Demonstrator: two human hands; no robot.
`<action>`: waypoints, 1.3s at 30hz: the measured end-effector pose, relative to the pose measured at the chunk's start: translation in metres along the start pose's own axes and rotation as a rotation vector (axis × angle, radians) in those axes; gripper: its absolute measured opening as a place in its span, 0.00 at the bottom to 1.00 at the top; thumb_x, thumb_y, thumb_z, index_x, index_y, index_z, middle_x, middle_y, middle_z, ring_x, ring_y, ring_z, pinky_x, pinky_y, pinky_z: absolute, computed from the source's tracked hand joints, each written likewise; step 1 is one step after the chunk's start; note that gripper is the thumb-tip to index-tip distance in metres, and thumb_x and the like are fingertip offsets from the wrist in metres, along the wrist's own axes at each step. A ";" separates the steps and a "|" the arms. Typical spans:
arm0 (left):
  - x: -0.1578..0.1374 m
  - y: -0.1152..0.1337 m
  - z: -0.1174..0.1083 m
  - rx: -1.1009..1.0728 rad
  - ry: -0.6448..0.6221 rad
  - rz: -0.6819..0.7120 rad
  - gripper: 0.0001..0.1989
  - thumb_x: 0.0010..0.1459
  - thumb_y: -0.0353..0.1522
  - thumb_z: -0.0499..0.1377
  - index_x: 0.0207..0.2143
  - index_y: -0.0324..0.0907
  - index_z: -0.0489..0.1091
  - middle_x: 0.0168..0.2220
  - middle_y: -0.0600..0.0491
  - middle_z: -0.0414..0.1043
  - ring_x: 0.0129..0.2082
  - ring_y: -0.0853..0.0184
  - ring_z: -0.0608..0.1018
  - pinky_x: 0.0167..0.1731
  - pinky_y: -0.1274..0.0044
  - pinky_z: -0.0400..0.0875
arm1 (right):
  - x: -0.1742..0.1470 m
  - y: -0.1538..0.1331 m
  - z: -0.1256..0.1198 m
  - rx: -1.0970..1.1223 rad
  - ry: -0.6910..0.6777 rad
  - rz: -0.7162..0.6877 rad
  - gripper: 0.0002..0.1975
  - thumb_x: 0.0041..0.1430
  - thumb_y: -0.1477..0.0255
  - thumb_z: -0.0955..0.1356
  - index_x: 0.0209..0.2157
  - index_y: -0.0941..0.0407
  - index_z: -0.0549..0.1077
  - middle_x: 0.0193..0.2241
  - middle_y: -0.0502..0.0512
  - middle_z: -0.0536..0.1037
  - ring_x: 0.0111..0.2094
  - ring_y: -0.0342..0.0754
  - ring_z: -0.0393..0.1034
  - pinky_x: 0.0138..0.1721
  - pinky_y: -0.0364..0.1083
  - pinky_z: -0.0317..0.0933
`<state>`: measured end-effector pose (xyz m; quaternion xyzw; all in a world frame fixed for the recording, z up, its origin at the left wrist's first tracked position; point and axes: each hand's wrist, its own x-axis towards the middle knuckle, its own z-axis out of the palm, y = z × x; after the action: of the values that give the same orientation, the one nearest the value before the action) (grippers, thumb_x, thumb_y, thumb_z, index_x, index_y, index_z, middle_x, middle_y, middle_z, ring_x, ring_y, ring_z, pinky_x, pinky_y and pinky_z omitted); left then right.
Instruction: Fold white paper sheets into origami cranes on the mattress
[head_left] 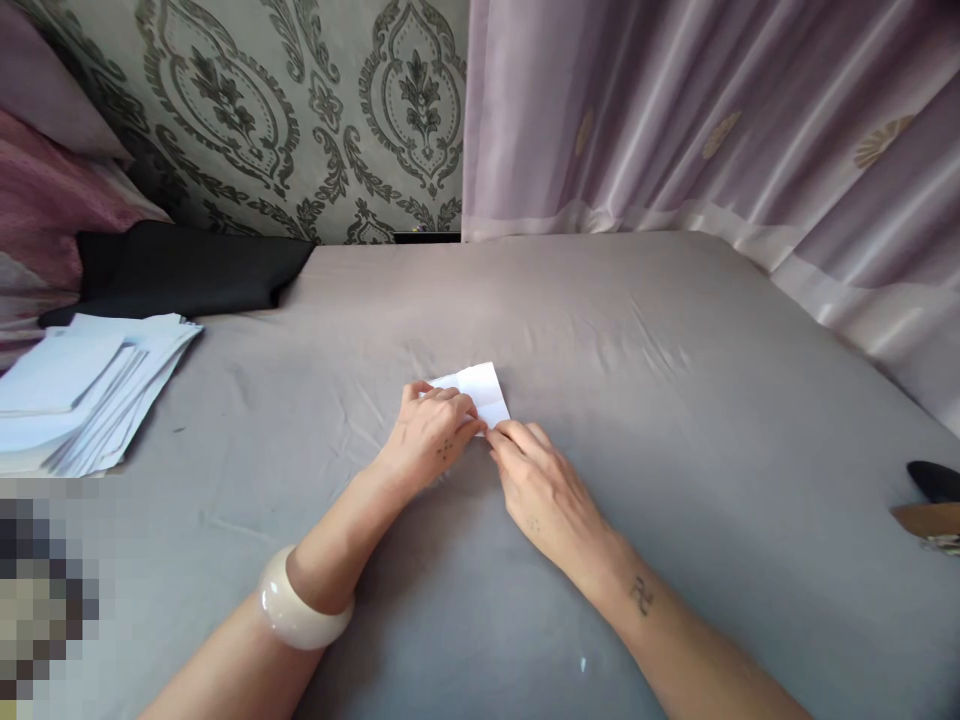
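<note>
A small piece of white paper (480,385) with crease lines lies on the grey sheet (600,330), in the middle of the head view. My left hand (435,430) covers its left and near part, with fingers curled and pressed onto it. From the right, my right hand (536,465) pinches its near right corner, fingertips close to those of my left hand. The paper's near edge is mostly hidden under my fingers. A pale bangle (304,605) circles my left wrist.
To the left lies a stack of white papers (90,390), with a folded black cloth (187,270) behind it. Purple curtains (637,120) hang at the back and right. Dark and brown objects (934,500) sit at the right edge. At the lower left, an area is pixelated.
</note>
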<state>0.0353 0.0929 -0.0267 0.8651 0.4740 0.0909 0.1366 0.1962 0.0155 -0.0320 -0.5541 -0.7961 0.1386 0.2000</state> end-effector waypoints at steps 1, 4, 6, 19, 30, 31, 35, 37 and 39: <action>0.000 -0.001 -0.001 -0.026 -0.011 -0.004 0.09 0.61 0.35 0.54 0.31 0.42 0.71 0.33 0.50 0.76 0.36 0.61 0.77 0.48 0.62 0.59 | -0.001 -0.002 0.000 -0.035 -0.019 -0.005 0.17 0.64 0.82 0.57 0.48 0.57 0.70 0.42 0.59 0.74 0.43 0.52 0.68 0.43 0.50 0.66; -0.002 -0.008 -0.008 -0.161 -0.069 -0.043 0.07 0.60 0.35 0.54 0.36 0.43 0.71 0.35 0.52 0.76 0.37 0.62 0.76 0.49 0.63 0.60 | -0.003 -0.006 0.000 -0.095 -0.038 0.004 0.15 0.65 0.80 0.57 0.49 0.58 0.69 0.42 0.59 0.73 0.42 0.52 0.67 0.40 0.51 0.67; -0.004 -0.014 -0.014 -0.269 -0.108 -0.088 0.10 0.59 0.36 0.55 0.42 0.44 0.69 0.37 0.52 0.75 0.38 0.62 0.75 0.47 0.65 0.62 | -0.003 -0.006 0.000 -0.103 -0.036 0.009 0.14 0.66 0.79 0.58 0.49 0.58 0.69 0.42 0.60 0.72 0.42 0.52 0.67 0.39 0.50 0.67; -0.002 -0.008 -0.034 -0.359 -0.280 -0.167 0.17 0.59 0.42 0.52 0.34 0.41 0.74 0.20 0.58 0.61 0.22 0.71 0.64 0.29 0.76 0.61 | -0.005 -0.008 0.002 -0.093 -0.029 0.042 0.14 0.66 0.79 0.57 0.48 0.60 0.69 0.44 0.60 0.71 0.43 0.51 0.67 0.39 0.50 0.68; -0.003 -0.014 -0.017 -0.322 -0.162 -0.158 0.12 0.58 0.38 0.54 0.29 0.41 0.72 0.39 0.51 0.70 0.32 0.66 0.71 0.34 0.74 0.63 | -0.003 -0.008 0.003 -0.124 -0.038 0.030 0.13 0.65 0.80 0.58 0.44 0.59 0.71 0.43 0.60 0.72 0.43 0.51 0.68 0.41 0.50 0.68; -0.003 -0.016 -0.017 -0.334 -0.162 -0.154 0.12 0.58 0.39 0.54 0.30 0.41 0.72 0.39 0.51 0.70 0.33 0.66 0.71 0.34 0.74 0.64 | -0.003 -0.008 0.002 -0.126 -0.039 0.031 0.13 0.65 0.80 0.58 0.44 0.59 0.71 0.42 0.60 0.72 0.43 0.51 0.68 0.40 0.50 0.68; -0.003 -0.023 -0.021 -0.386 -0.224 -0.098 0.13 0.58 0.40 0.56 0.28 0.41 0.71 0.37 0.52 0.70 0.34 0.66 0.71 0.37 0.74 0.64 | -0.003 -0.008 0.002 -0.118 -0.030 0.023 0.14 0.64 0.80 0.59 0.45 0.60 0.72 0.42 0.60 0.72 0.43 0.51 0.68 0.40 0.50 0.69; -0.004 -0.027 -0.027 -0.422 -0.273 -0.060 0.11 0.56 0.40 0.59 0.28 0.42 0.72 0.40 0.53 0.70 0.35 0.66 0.72 0.37 0.74 0.65 | -0.003 -0.007 0.002 -0.110 -0.019 0.015 0.14 0.64 0.80 0.59 0.45 0.60 0.73 0.43 0.61 0.73 0.42 0.51 0.69 0.39 0.50 0.69; -0.006 -0.031 -0.032 -0.450 -0.317 -0.040 0.09 0.55 0.40 0.60 0.31 0.44 0.74 0.44 0.53 0.70 0.37 0.66 0.72 0.37 0.75 0.66 | -0.004 -0.006 0.002 -0.098 -0.001 0.004 0.14 0.64 0.80 0.59 0.45 0.61 0.73 0.43 0.62 0.73 0.43 0.52 0.69 0.40 0.50 0.70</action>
<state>-0.0019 0.1085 -0.0065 0.8069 0.4315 0.0547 0.3997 0.1912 0.0099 -0.0318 -0.5647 -0.8010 0.0999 0.1720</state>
